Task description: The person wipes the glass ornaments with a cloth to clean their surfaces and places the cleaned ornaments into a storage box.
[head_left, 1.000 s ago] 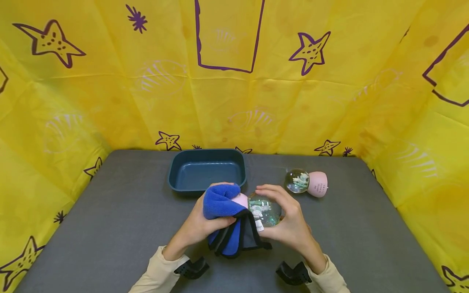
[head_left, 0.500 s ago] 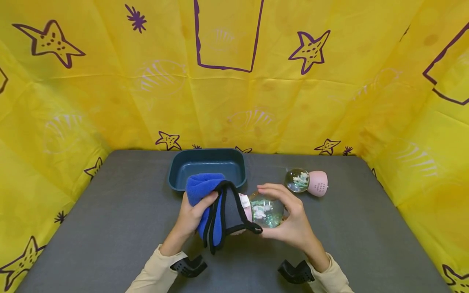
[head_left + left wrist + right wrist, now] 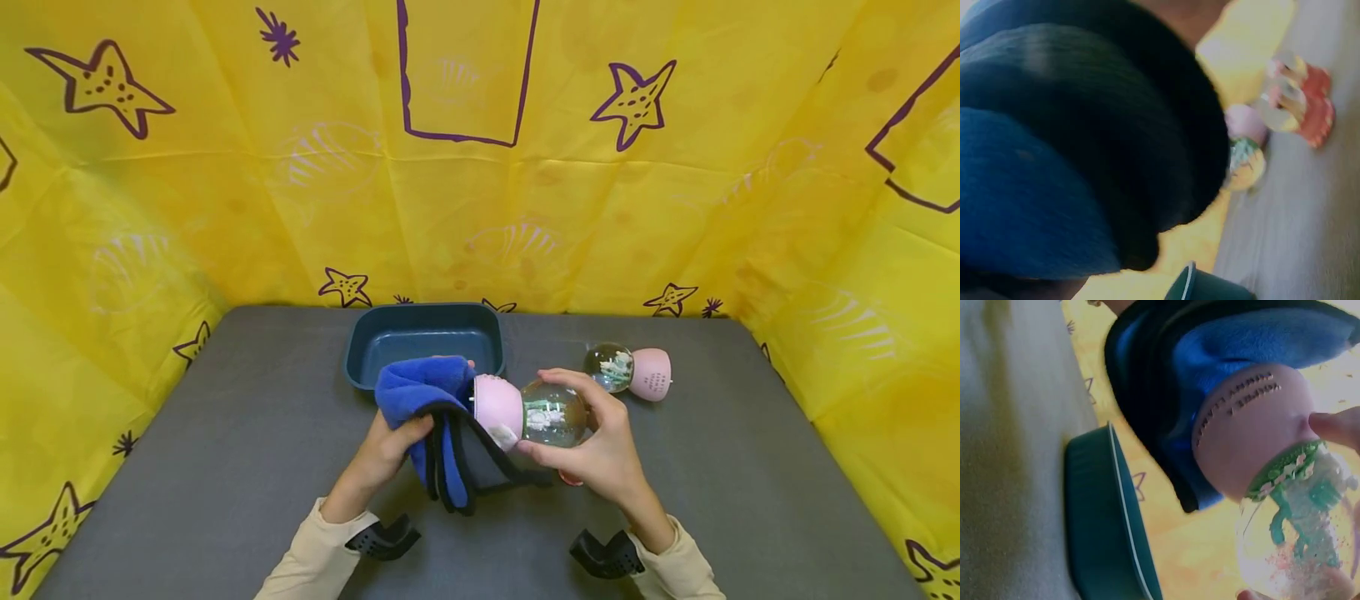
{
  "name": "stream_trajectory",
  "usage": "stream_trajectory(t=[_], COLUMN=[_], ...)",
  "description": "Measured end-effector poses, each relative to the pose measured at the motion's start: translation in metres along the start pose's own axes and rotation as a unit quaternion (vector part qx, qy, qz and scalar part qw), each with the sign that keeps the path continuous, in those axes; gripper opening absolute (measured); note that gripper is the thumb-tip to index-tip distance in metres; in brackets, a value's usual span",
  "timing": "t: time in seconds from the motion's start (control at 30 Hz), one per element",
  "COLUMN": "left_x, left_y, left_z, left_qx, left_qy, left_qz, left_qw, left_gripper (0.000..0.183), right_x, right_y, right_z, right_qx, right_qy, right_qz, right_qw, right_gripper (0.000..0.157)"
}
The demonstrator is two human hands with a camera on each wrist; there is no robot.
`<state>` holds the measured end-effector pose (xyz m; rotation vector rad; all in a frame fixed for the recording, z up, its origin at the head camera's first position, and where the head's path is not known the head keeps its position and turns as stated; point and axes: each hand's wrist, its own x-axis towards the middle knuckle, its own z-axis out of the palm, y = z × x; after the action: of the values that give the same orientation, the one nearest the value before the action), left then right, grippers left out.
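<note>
My right hand [image 3: 596, 442] grips a snow globe [image 3: 498, 412] by its glass ball, the pink base turned left. In the right wrist view, the pink base [image 3: 1247, 428] shows raised lettering above a green leafy ring, with glitter and a white and green figure in the ball. A blue cloth [image 3: 427, 387] with black edging is pinched by my left hand [image 3: 382, 458], its fingers mostly hidden under the fabric. The cloth lies against or just beside the base's end. Most of the left wrist view is taken up by the folded cloth [image 3: 1029, 194].
Behind the left hand stands a dark teal tub [image 3: 360, 333]. A second pink-based snow globe [image 3: 651, 375] lies on its side at the back right. A red-based snow globe [image 3: 1316, 106] rests on the table, mostly hidden by my right hand in the head view.
The cloth, which wrapped the base, has shifted left with my left hand, baring the pink base. My right hand has turned the snow globe and moved it slightly right.
</note>
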<state>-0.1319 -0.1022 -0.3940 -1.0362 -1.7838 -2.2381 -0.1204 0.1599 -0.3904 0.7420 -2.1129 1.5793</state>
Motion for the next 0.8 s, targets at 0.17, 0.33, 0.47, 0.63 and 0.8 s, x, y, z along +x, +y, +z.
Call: stream_trajectory(t=[0.17, 0.33, 0.47, 0.63, 0.8], left_x=[0.000, -0.003, -0.003, 0.000, 0.004], left_y=[0.000, -0.004, -0.011, -0.014, -0.011], left_z=[0.013, 0.019, 0.018, 0.016, 0.009], left_qx=[0.190, 0.262, 0.266, 0.209, 0.139], left_qy=[-0.067, -0.039, -0.003, 0.029, 0.053], left_qz=[-0.050, -0.028, 0.043, 0.078, 0.068], left_qw=[0.9783, 0.9637, 0.9630, 0.9745, 0.9866], left_gripper=[0.092, 0.101, 0.086, 0.063, 0.041], right_x=[-0.001, -0.001, -0.002, -0.002, -0.002], right_y=[-0.002, -0.004, -0.004, -0.002, -0.003], right_z=[0.002, 0.005, 0.007, 0.009, 0.009], right_qx=[-0.028, -0.041, -0.044, -0.053, -0.025], right_qy=[0.007, 0.009, 0.005, 0.017, 0.023], right_qz=[0.035, 0.047, 0.047, 0.044, 0.069], right_qw=[0.999, 0.998, 0.998, 0.997, 0.997], right_gripper=[0.070, 0.067, 0.066, 0.065, 0.065])
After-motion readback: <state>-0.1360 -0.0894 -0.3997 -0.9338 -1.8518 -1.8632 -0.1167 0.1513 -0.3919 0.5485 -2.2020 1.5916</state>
